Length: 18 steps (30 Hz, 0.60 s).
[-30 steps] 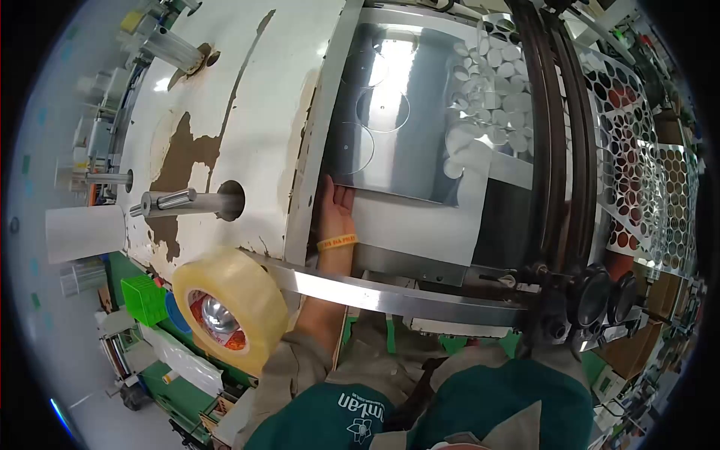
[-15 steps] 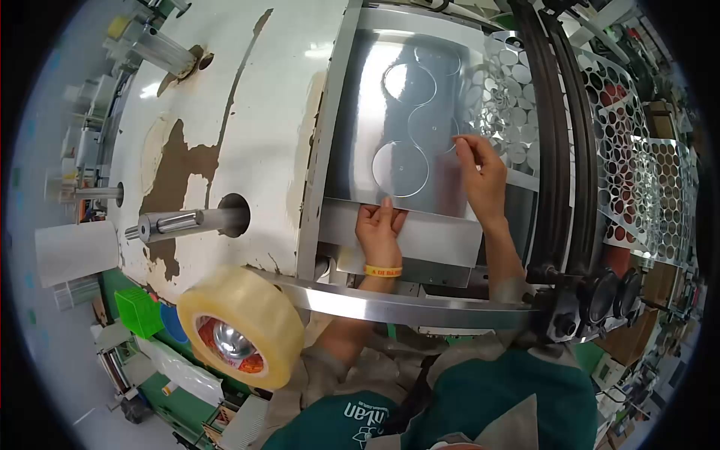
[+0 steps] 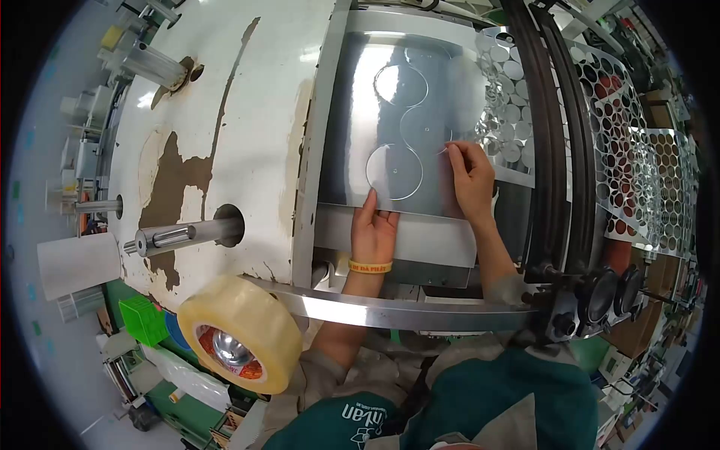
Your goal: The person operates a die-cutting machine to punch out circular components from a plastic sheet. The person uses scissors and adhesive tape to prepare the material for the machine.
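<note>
On the left, a tape roll (image 3: 244, 334) stands by the near edge of the white panel (image 3: 259, 112), whose paint has flaked. Next to the panel's right side, a shiny sheet (image 3: 349, 142) marked with round outlines lies over a white backing (image 3: 439, 238), some of which shows beyond the sheet's near edge. The left hand (image 3: 373, 234) was at the sheet's near left corner a second ago; now it is closer to the middle of that edge, palm up, the thumb over the top and the fingers apparently beneath, closed on the margin. The right hand (image 3: 472, 180), out of view then, is now above the sheet's right part, thumb and forefinger brought together at an outline; whether they have caught anything I cannot tell. So the work looks to have gone from one-handed to two-handed, the left steadying while the right does finer work. Farther right, loose discs (image 3: 516, 112) lie beside dark bars (image 3: 551, 150), and perforated sheets (image 3: 626, 142) hang beyond them.
</note>
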{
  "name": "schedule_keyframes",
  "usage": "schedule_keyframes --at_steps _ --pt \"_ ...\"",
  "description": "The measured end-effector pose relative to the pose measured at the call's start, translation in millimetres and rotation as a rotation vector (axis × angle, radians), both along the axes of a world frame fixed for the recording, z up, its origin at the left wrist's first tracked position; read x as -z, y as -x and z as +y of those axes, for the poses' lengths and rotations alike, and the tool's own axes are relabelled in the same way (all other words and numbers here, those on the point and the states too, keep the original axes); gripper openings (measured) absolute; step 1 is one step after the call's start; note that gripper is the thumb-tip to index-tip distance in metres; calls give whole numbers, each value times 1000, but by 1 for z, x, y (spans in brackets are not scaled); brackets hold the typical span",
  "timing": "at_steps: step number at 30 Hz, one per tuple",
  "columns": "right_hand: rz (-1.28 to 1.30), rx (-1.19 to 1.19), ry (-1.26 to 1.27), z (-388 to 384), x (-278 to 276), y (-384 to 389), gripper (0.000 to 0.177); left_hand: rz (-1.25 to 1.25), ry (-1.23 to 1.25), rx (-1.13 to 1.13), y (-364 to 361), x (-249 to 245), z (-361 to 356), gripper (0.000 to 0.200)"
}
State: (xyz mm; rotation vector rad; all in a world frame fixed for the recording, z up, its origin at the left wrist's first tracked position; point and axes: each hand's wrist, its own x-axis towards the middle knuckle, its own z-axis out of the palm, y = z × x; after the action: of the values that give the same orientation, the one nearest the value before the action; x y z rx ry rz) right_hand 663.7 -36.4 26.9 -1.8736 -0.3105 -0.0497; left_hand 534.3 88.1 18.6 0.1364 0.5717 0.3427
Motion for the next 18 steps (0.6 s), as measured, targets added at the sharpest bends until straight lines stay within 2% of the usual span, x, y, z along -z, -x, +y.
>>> schedule_keyframes --at_steps 6,13,15,16,18 --pt "-74 -7 15 0 2 5 10 55 -156 -7 -3 5 -7 16" --pt "-166 -25 46 -2 4 6 8 176 -254 -4 -8 2 -10 23" --pt "-214 -49 93 -1 2 8 11 194 -280 -8 -10 1 -11 24" --pt "-101 -76 57 -3 1 12 17 216 -286 -18 -11 -1 -12 23" --pt "-384 -174 226 -3 0 12 26 224 -308 -27 -11 5 -12 22"
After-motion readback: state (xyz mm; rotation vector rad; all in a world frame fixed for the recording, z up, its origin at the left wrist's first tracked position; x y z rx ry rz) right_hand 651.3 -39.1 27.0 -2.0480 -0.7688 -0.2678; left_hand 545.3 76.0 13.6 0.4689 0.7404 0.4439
